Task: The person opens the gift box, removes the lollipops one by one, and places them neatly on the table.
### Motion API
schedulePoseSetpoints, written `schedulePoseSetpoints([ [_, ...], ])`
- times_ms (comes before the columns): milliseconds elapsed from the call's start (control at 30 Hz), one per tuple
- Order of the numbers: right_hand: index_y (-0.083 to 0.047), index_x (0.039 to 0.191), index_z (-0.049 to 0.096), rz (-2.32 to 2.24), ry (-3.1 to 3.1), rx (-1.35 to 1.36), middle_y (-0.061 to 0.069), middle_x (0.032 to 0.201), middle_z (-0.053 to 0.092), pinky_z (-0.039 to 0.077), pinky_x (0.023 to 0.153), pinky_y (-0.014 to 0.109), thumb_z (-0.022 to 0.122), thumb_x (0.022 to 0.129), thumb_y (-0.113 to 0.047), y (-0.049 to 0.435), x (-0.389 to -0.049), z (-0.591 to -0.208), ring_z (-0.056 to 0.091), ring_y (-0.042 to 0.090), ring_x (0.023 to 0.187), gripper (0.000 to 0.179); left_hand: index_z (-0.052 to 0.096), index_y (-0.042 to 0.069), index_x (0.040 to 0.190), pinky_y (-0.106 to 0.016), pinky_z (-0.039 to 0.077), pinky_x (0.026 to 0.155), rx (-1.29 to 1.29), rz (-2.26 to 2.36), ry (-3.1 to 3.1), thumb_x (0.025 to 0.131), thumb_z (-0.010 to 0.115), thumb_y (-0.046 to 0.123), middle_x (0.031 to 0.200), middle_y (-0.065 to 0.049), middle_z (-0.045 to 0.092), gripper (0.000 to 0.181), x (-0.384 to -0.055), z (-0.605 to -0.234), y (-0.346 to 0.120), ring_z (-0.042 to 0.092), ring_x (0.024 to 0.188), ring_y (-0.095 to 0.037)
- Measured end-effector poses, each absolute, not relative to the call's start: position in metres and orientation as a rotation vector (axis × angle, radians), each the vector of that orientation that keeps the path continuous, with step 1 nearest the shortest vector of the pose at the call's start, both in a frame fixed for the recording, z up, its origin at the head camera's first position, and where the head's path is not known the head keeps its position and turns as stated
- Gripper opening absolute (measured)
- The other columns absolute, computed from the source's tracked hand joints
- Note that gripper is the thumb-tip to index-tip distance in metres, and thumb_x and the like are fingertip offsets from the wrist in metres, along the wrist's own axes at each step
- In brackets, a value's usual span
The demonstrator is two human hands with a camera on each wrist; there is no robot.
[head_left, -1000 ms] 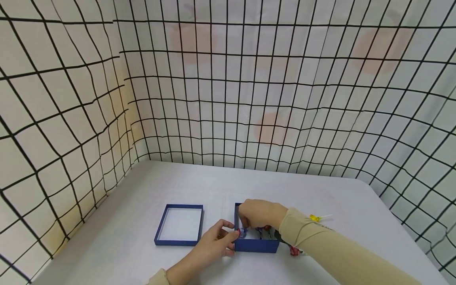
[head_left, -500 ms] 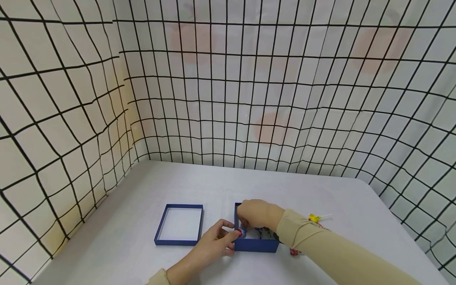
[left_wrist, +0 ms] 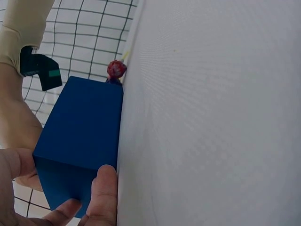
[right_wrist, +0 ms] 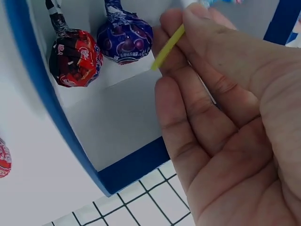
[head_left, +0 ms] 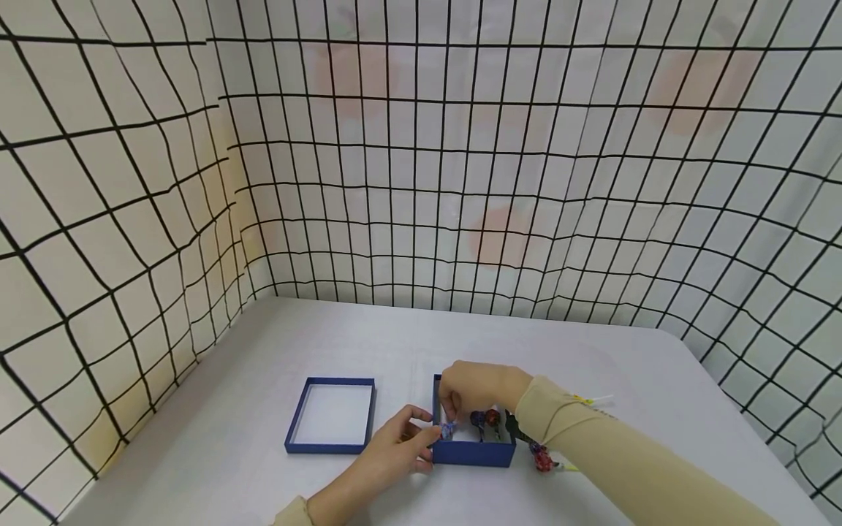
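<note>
A blue box [head_left: 472,454] with a pale inside stands on the table. My left hand [head_left: 397,442] holds its near left corner, thumb at the rim and fingers [left_wrist: 104,188] against the outer side. Over the box's left part, my right hand [head_left: 480,387] pinches a lollipop by its yellow stick [right_wrist: 169,47]; its light-blue wrapper [head_left: 448,430] lies low in the box near my left thumb. To the right inside the box are a purple-wrapped lollipop [right_wrist: 125,40] and a red-wrapped lollipop [right_wrist: 76,57].
Left of the box lies a blue-edged lid [head_left: 332,413], pale side up. Outside the box on the right lie a red lollipop [head_left: 543,460] and a yellow one [head_left: 582,399], partly behind the right sleeve. Black netting [head_left: 421,183] surrounds the table.
My right hand has risen slightly, uncovering the purple and red lollipops in the box. At the left, a blue wrapper shows where a red one showed. The left hand stays put.
</note>
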State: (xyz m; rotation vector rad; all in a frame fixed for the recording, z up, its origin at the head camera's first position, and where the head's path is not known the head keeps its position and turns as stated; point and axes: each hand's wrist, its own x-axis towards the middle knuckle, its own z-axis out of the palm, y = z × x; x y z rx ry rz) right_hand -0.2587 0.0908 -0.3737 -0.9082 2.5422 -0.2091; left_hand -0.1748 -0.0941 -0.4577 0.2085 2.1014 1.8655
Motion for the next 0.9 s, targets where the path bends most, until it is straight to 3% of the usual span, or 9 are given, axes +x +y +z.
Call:
schedulePoseSetpoints([
  [567,-0.009,0.083,0.076,-0.396,2.501,-0.957,-0.004,0.077,0.071,0.051,0.065,0.019,0.082,0.089,0.004,0.116,-0.263,-0.354,0.058,0.004,0.07,0.015,0.06,0.002,0.134,-0.035,0.068,0.074,0.194,1.87,2.142,0.105,0.07,0.027,0.1,-0.009,0.067,0.039,-0.174,-0.459,-0.092,0.068,0.083,-0.015],
  [900,-0.014,0.091,0.076,-0.554,2.526,-0.941,-0.007,0.086,0.074,0.058,0.077,0.025,0.079,0.097,-0.009,0.146,-0.25,-0.336,0.064,0.006,0.079,0.008,0.059,0.004,0.137,-0.032,0.068,0.077,0.187,1.811,2.169,0.106,0.069,0.029,0.104,-0.01,0.068,0.042,-0.175,-0.458,-0.093,0.069,0.087,-0.016],
])
